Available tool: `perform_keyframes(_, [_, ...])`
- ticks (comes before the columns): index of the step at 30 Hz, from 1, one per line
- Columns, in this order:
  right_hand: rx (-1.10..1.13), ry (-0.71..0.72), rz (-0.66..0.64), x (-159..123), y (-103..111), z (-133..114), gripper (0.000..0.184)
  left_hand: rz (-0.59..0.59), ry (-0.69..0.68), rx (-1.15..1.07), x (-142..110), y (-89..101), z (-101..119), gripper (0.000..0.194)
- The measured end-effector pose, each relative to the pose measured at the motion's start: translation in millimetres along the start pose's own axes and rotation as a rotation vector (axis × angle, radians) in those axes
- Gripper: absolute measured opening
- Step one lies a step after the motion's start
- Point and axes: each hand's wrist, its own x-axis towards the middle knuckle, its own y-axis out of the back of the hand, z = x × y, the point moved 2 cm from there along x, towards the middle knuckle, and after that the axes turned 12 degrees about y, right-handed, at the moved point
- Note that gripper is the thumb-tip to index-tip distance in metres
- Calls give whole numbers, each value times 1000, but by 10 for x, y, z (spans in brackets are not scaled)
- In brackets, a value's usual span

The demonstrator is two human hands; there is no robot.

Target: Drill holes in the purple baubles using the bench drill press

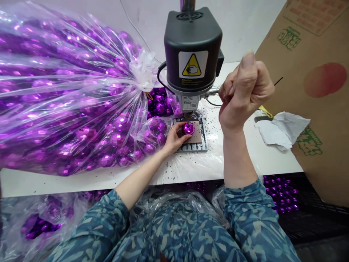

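My left hand [175, 139] pinches a shiny purple ball [188, 128] between thumb and fingers. The ball sits over a brown pad [196, 137] on the slotted metal base [205, 145] of a small drill press [193, 47]. Just above the ball is the lower end of the machine's head; its tip is hard to make out. My right hand [244, 91] is raised to the right of the machine, its fingers wrapped round the lever [214, 92] that comes out of the machine's side. Most of the lever is hidden inside the fist.
A big tied clear bag [89, 98] of purple balls fills the left of the white table [24, 182]. Dark shavings lie around the base. On the right are a crumpled white paper [280, 129] and a large cardboard box [313, 94]. More purple balls [280, 193] show below the table edge.
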Motion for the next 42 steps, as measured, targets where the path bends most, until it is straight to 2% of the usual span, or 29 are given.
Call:
perform_keyframes(4, [-17, -9, 21, -89, 33, -18, 67, -8, 22, -30, 22, -8, -21, 59])
perform_keyframes(7, [-11, 48, 47, -160, 56, -11, 65, -13, 20, -31, 29, -11, -27, 59])
perform_keyframes(16, [130, 124, 98, -296, 130, 86, 63, -23, 35, -40, 6, 0, 3, 58])
perform_keyframes(22, [176, 117, 217, -403, 182, 195, 68, -5, 34, -35, 23, -2, -21, 57])
perform_keyframes(28, [160, 164, 202, -469, 230, 274, 63, -12, 41, -41, 22, -7, -1, 57])
perform_keyframes(34, [195, 334, 153, -546, 262, 304, 63, -20, 53, -70, 6, -16, 19, 57])
perform_keyframes(39, [156, 248, 135, -327, 132, 132, 60, -13, 57, -53, 22, -18, 10, 58])
perform_keyframes(42, [39, 81, 110, -71, 6, 46, 61, -7, 52, -27, 12, -3, 71, 56])
